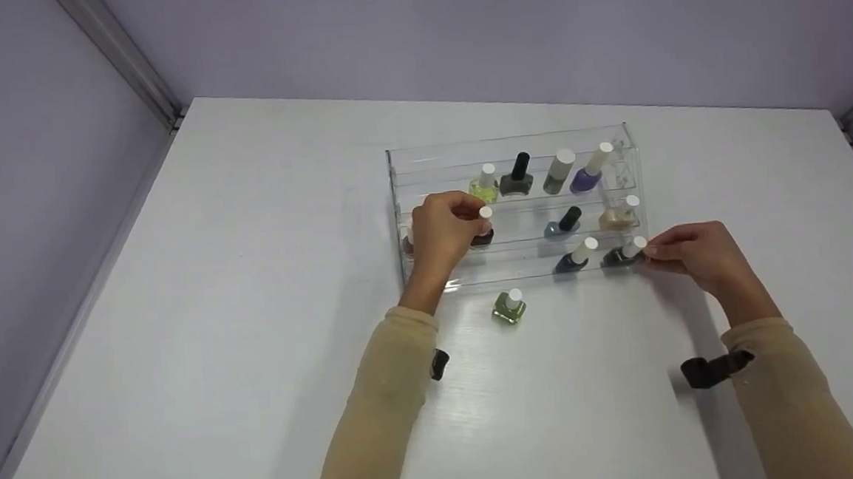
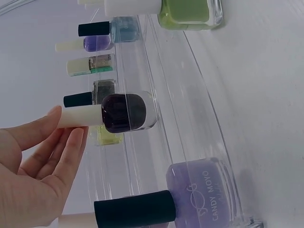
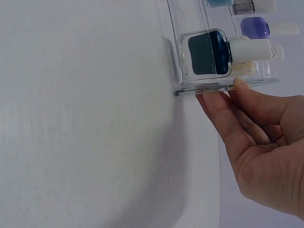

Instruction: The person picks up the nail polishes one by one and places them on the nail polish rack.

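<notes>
Two hands work at a clear rack (image 1: 421,158) on the white tabletop (image 1: 251,280). The left hand (image 1: 444,231) pinches the white cap of a dark nail polish bottle (image 2: 126,112) on the middle shelf. The right hand (image 1: 694,253) touches the rack's end with relaxed fingers, beside a teal bottle (image 3: 208,52). A green bottle (image 1: 509,307) stands between the hands.

lilac bottle (image 2: 204,190) cut off below, rack labels (image 1: 619,172) unreadable

One clear acrylic rack (image 1: 421,158) stands on the white surface (image 1: 251,280). Ten nail polish bottles show in the head view: nine on the rack's tiers and one green bottle (image 1: 509,307) on the surface in front. Two hands are in view.
</notes>
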`<state>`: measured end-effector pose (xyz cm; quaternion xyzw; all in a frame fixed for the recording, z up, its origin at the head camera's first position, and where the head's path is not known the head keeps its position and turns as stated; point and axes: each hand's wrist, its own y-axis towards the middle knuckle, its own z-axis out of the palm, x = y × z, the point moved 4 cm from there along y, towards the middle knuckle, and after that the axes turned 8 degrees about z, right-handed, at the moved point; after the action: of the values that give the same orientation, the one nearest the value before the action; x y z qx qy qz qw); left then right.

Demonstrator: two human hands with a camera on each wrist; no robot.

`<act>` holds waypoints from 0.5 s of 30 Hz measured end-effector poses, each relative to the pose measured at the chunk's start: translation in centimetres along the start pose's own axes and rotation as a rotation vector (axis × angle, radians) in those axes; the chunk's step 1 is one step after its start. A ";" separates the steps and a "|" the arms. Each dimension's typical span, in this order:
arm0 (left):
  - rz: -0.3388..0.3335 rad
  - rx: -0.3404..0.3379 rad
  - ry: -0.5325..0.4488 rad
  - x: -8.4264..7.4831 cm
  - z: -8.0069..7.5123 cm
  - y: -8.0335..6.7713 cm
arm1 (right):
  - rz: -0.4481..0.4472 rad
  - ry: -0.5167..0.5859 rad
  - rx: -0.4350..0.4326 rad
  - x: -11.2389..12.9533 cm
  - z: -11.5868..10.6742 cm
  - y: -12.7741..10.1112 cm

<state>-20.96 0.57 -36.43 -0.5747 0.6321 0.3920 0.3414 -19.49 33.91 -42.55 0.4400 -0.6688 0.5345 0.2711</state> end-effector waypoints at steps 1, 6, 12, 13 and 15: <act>-0.004 0.001 -0.007 -0.1 -0.1 0.0 | -0.001 -0.004 -0.003 0.0 0.0 0.0; -0.015 -0.003 -0.057 -0.5 -0.5 -0.2 | -0.004 -0.008 -0.002 0.1 -0.1 -0.2; 0.013 -0.008 -0.075 -1.1 -1.0 -0.5 | 0.017 0.000 0.007 0.2 -0.1 -0.3; 0.015 -0.008 -0.078 -1.2 -1.0 -0.5 | 0.019 -0.001 0.008 0.3 -0.1 -0.3; 0.018 -0.011 -0.079 -1.4 -1.2 -0.7 | 0.022 0.001 0.009 0.3 -0.1 -0.3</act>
<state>-20.14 0.15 -34.77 -0.5549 0.6210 0.4210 0.3595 -19.35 33.91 -42.15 0.4334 -0.6711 0.5407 0.2636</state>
